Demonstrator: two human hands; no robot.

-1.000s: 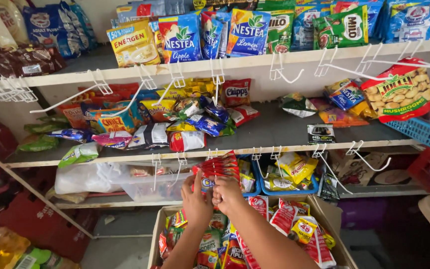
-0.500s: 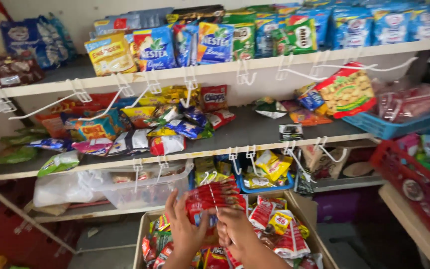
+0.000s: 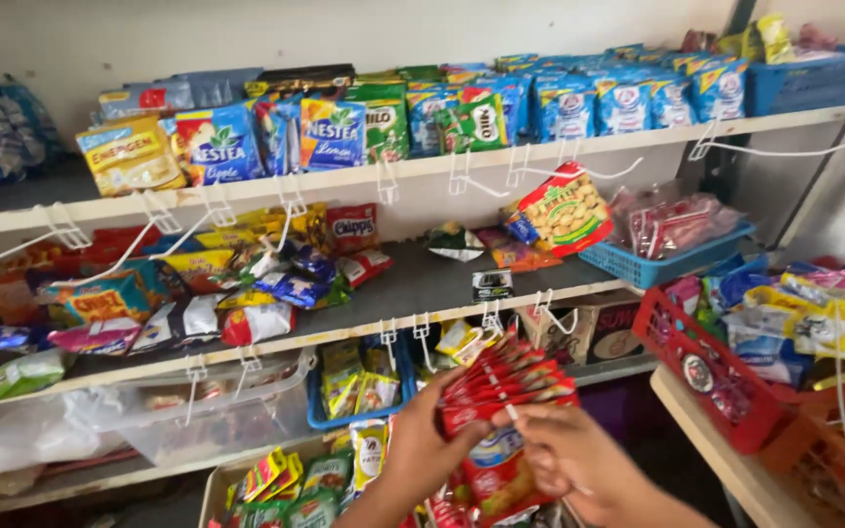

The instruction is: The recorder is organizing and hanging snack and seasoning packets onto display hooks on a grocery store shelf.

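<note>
Together gripping one fanned bunch of red foil sachets (image 3: 501, 386): left hand (image 3: 421, 452), right hand (image 3: 579, 455), fingers closed. Behind, three white shelves (image 3: 422, 298) of snack packets; one red basket (image 3: 706, 367) rightward.

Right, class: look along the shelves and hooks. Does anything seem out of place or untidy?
Yes. On the middle shelf, snack packets lie in a loose heap rather than in rows. Most white hooks hang bare. One small dark packet sits alone. Both hands hold a fanned bunch of red sachets.

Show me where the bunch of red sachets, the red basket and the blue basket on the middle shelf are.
bunch of red sachets (image 3: 501, 383), head view, on the fanned tops of the sachets.
red basket (image 3: 706, 376), head view, on its front wall.
blue basket (image 3: 659, 268), head view, on its front wall below the packets.
</note>
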